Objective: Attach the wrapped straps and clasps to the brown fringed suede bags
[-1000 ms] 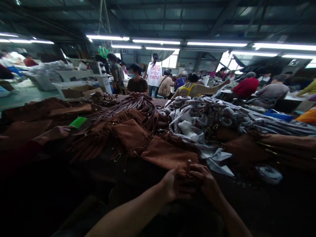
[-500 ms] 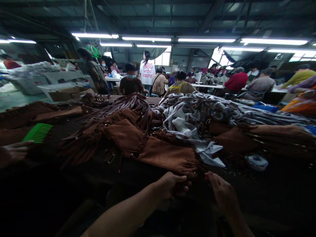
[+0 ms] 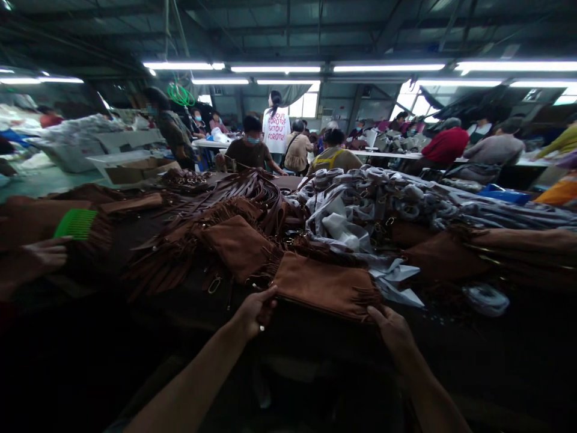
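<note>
A brown suede bag (image 3: 324,281) with fringe along its right end lies in front of me. My left hand (image 3: 255,314) pinches its near left corner, thumb on top and the other fingers curled. At the bag's right end, my right hand (image 3: 391,325) has its thumb and fingers closed on the fringed near corner. Another brown suede piece (image 3: 238,245) lies just behind and to the left, its fringe touching the bag. A gold clasp (image 3: 215,284) rests on the dark table left of my left hand.
Brown straps (image 3: 246,189) and plastic-wrapped coils (image 3: 360,186) are heaped behind the bag. At the left, a co-worker's hand (image 3: 45,255) holds a green comb (image 3: 76,224) over fringe. A wrapped coil (image 3: 487,299) and brown suede pieces (image 3: 437,258) lie to the right. Several people sit beyond.
My left hand has moved left from the bag's fringed end to its other near corner. My right hand now grips the fringed corner. The co-worker's comb is now over fringe.
</note>
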`<state>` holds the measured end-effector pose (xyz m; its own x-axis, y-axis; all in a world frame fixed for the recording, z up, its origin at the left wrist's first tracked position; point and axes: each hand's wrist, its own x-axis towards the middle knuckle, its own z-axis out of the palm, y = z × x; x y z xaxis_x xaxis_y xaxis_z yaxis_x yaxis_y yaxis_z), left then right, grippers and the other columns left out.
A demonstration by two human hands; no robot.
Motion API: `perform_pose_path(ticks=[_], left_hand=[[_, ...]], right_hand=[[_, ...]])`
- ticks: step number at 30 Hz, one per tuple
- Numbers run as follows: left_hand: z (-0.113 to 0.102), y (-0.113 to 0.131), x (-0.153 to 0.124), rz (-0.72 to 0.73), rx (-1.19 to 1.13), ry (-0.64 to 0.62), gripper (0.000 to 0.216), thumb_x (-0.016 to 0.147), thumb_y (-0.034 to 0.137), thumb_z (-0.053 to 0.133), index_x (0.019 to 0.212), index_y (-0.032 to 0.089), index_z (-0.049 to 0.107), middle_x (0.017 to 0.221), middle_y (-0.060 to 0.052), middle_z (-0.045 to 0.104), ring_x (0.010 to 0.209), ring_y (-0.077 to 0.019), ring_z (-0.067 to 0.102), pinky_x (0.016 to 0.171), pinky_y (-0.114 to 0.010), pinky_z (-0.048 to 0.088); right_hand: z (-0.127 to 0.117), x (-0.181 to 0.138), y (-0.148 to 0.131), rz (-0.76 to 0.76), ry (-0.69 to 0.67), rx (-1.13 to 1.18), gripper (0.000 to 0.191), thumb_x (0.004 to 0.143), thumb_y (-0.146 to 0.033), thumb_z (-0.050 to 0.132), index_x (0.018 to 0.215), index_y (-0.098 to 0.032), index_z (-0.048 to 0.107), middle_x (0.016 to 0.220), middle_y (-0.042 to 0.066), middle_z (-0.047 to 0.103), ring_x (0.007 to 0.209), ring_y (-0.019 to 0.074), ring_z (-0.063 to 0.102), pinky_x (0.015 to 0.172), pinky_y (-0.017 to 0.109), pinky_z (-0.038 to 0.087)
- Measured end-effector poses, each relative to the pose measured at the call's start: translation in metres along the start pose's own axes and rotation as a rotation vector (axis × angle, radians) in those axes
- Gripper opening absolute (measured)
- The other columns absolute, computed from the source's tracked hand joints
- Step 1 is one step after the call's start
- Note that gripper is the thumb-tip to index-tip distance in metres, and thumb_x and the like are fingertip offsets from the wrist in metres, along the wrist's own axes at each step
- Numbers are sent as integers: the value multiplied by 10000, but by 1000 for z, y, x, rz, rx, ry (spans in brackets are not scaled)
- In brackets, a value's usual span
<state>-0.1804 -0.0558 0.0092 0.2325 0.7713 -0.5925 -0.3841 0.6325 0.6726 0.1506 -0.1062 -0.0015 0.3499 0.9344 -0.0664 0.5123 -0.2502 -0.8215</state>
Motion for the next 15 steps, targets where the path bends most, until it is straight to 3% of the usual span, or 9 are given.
perform_pose_path(ticks=[4, 7, 9, 10, 13, 15], left_hand=[[-18, 1, -1, 73, 13, 51, 315, 727, 358, 713, 756, 154, 475, 518, 69, 498, 300, 4, 244, 320, -121, 107], [-12, -4, -5, 115, 48, 73, 349, 714, 398, 720, 750, 155, 472, 532, 67, 504, 302, 1, 263, 321, -125, 114], [-7, -5, -7, 122, 62, 74, 364, 708, 419, 719, 763, 160, 470, 532, 72, 496, 302, 0, 261, 324, -126, 109], [-6, -5, -8, 120, 64, 72, 370, 706, 425, 719, 773, 163, 467, 532, 75, 492, 303, 0, 256, 327, -125, 105], [-4, -4, -7, 115, 68, 60, 377, 705, 426, 720, 803, 171, 460, 534, 80, 488, 307, 2, 242, 334, -122, 97], [-8, -2, -5, 104, 80, 51, 373, 706, 418, 723, 806, 167, 466, 539, 75, 495, 312, 3, 241, 335, -123, 97]], right_hand=[[-4, -1, -1, -42, -5, -174, 396, 740, -551, 499, 709, -186, 650, 662, 58, 677, 642, 224, 629, 592, 300, 437], [-10, -14, -14, -70, 128, -375, 454, 776, -602, 485, 866, -186, 644, 714, 70, 671, 662, 236, 624, 592, 318, 432], [-9, -24, -27, -215, 268, -484, 486, 766, -611, 536, 1003, -194, 615, 854, 92, 674, 769, 256, 623, 655, 344, 445], [-7, -28, -35, -338, 265, -505, 489, 742, -592, 590, 1039, -204, 605, 935, 99, 666, 848, 266, 612, 706, 356, 452], [4, -27, -53, -676, -19, -459, 431, 653, -435, 743, 1024, -246, 630, 1082, 73, 629, 1031, 265, 550, 848, 354, 440], [9, -17, -61, -707, -189, -406, 306, 674, -359, 733, 954, -259, 662, 1056, 44, 637, 1009, 239, 556, 841, 332, 442]])
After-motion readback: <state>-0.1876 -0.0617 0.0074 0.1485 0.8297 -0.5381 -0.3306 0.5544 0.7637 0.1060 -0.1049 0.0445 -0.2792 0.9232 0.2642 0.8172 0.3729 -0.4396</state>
